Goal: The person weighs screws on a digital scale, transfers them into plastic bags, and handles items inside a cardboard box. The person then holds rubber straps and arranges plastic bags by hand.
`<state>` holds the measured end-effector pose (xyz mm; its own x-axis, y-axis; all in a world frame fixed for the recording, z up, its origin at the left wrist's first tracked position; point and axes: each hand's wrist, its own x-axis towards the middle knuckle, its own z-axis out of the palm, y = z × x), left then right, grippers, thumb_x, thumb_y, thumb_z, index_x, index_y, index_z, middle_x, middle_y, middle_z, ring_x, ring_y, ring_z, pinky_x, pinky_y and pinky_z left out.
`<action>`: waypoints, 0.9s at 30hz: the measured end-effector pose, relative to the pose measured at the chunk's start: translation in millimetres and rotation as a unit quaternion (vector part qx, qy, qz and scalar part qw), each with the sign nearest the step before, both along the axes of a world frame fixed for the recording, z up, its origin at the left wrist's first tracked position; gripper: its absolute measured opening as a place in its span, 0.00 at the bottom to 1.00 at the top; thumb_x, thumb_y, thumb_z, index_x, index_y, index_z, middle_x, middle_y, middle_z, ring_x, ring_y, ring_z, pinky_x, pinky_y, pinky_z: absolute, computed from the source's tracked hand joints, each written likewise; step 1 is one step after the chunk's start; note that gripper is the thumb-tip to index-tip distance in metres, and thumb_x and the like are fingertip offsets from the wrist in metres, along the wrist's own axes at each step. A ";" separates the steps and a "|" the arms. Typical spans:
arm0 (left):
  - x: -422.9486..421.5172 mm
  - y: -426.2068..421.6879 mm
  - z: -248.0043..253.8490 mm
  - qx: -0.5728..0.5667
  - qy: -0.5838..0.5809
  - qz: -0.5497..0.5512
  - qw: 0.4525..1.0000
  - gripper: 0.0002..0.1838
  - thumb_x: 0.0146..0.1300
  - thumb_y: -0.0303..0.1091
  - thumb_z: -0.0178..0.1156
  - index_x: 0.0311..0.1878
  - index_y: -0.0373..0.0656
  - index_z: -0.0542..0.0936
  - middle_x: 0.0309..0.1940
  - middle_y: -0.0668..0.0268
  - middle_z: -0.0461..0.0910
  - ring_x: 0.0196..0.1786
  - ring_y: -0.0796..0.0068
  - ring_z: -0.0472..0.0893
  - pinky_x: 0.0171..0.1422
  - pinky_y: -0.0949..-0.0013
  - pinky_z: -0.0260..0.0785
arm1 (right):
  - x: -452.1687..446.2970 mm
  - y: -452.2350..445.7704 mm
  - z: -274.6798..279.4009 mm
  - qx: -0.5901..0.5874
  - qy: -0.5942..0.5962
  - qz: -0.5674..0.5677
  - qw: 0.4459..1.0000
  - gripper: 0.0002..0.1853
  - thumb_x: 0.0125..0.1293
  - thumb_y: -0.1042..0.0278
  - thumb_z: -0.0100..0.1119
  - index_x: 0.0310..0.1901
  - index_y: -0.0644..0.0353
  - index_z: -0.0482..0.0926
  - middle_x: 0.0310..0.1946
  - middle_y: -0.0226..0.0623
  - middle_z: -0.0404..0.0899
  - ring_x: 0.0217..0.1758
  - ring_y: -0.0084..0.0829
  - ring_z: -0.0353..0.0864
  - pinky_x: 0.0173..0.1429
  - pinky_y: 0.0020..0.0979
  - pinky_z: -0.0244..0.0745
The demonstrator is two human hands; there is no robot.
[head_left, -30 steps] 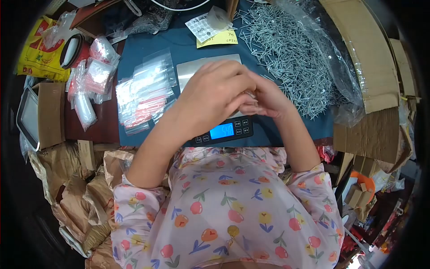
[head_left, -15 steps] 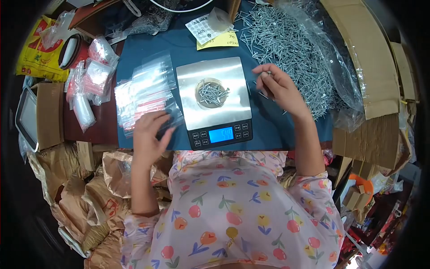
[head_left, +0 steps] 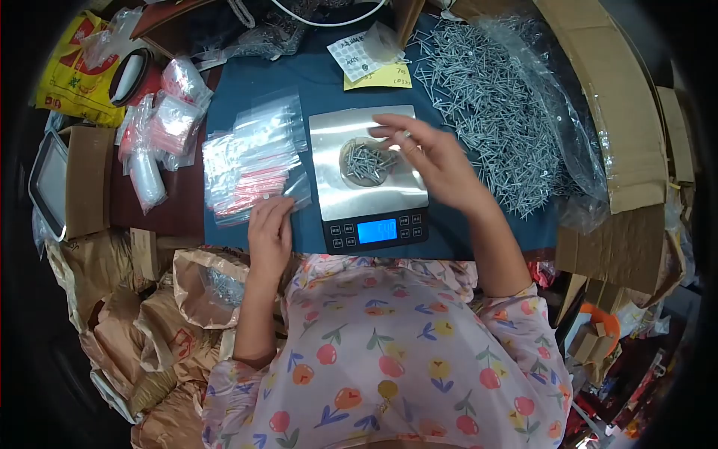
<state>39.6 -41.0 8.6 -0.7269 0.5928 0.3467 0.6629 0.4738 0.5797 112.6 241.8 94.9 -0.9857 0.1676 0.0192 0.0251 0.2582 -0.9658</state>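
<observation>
A flat digital scale [head_left: 325,202] with a steel top and a lit blue display stands in front of me. On it sits a small round dish [head_left: 348,176] holding a pile of screws [head_left: 365,162]. My right hand [head_left: 441,161] hovers over the right side of the scale, fingers apart and pointing left above the dish; I make out nothing held. My left hand [head_left: 271,224] is at the near edge of the overlapping clear zip bags [head_left: 250,161] with red strips, its fingers drawn together on the nearest bag [head_left: 301,188].
A large heap of loose screws [head_left: 486,105] lies right of the scale, beside plastic film and cardboard [head_left: 598,90]. Paper labels [head_left: 363,56] lie behind the scale. Packed bags [head_left: 168,127] are at the left. An open paper sack [head_left: 196,292] stands below the table edge.
My right hand has moved left from beside the screw heap to over the scale. My left hand has shifted slightly, its spread fingers closing at the bags. The view has shifted a little.
</observation>
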 end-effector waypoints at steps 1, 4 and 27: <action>-1.8 -2.8 -2.3 0.002 0.005 0.000 1.000 0.14 0.55 0.16 0.59 0.44 0.38 0.81 0.45 0.56 0.80 0.46 0.57 0.78 0.55 0.61 0.69 | 3.0 8.5 -2.3 -0.010 -0.011 -0.018 1.000 0.16 0.69 0.71 0.51 0.57 0.63 0.73 0.48 0.49 0.80 0.52 0.43 0.79 0.58 0.36 0.71; -3.0 -5.9 6.8 0.008 -0.031 0.044 0.999 0.16 0.55 0.14 0.57 0.47 0.38 0.81 0.42 0.56 0.80 0.44 0.61 0.79 0.51 0.66 0.70 | 11.3 41.7 -15.7 0.100 0.000 -0.089 0.991 0.17 0.65 0.71 0.55 0.56 0.60 0.74 0.49 0.48 0.79 0.55 0.42 0.77 0.61 0.36 0.69; 15.8 61.7 89.9 0.106 -0.045 -0.237 0.964 0.11 0.54 0.33 0.68 0.37 0.45 0.77 0.17 0.70 0.73 0.25 0.69 0.69 0.52 0.61 0.58 | 17.0 -19.2 11.6 0.183 0.208 0.127 0.952 0.07 0.63 0.66 0.57 0.30 0.57 0.78 0.24 0.32 0.74 0.33 0.34 0.74 0.44 0.35 0.63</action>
